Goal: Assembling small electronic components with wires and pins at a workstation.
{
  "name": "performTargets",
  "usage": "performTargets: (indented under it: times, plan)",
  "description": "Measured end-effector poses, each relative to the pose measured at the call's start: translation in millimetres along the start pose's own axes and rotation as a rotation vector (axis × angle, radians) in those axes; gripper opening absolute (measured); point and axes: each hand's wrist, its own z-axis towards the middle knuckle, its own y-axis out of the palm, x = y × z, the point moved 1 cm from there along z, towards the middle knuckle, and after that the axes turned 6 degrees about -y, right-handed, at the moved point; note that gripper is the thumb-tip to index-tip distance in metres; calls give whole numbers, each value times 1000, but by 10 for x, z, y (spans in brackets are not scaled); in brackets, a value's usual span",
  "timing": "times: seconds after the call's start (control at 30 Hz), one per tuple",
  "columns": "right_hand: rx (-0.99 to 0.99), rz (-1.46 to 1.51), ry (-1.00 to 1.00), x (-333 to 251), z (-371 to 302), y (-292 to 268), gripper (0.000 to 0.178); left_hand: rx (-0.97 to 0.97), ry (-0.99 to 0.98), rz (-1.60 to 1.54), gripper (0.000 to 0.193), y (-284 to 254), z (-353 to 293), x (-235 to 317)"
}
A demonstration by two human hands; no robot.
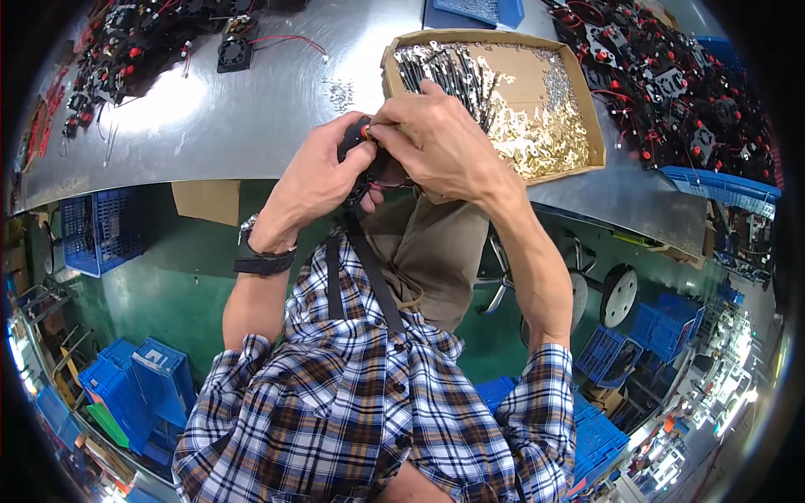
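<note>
Both forearms rise from the lower edge and meet just in front of the near edge of the metal table [251, 109]. The left hand [323, 172] comes up with the wrist bent, a dark watch [262, 258] strapped around it, palm turned toward the right. Its fingers are curled closed around a small black part [356, 134], which sits between the two hands, over the table's edge and just left of the cardboard box [587, 117]. Dark wires [369, 180] hang from the part below the thumb.

The right hand [436, 138] reaches in from the right with the forearm sloping up and left, back of the hand toward the camera. Its fingers are bunched together, fingertips [387, 127] pressed against the top of the black part; thumb and forefinger look pinched on something small there, but it is too tiny to make out.

The cardboard box lies on the table just behind the right hand, touching or nearly touching its knuckles in this view. Inside it are a bundle of thin silver pieces [444, 71] on the left and a heap of small gold-coloured metal pieces [537, 138] on the right. Black parts with red wires [671, 84] are piled on the far right of the table, and more lie at the far left [126, 42]. Blue plastic crates [134, 386] stand on the green floor below.
</note>
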Motion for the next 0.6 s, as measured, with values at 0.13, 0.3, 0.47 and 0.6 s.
performTargets:
  times: [0.13,0.3,0.47,0.6]
  plan:
    - [-13,-17,40,13,12,-2,15,5,-1,16,21,13,-16,10]
    - [-58,54,141,-17,-7,-35,18,59,-14,99,23,67,-48,34]
    - [0,137,197,4,-74,-153,21,74,5,122,25,190,25,52]
    - [-12,284,296,25,-137,-293,24,68,35,217,26,278,-11,137]
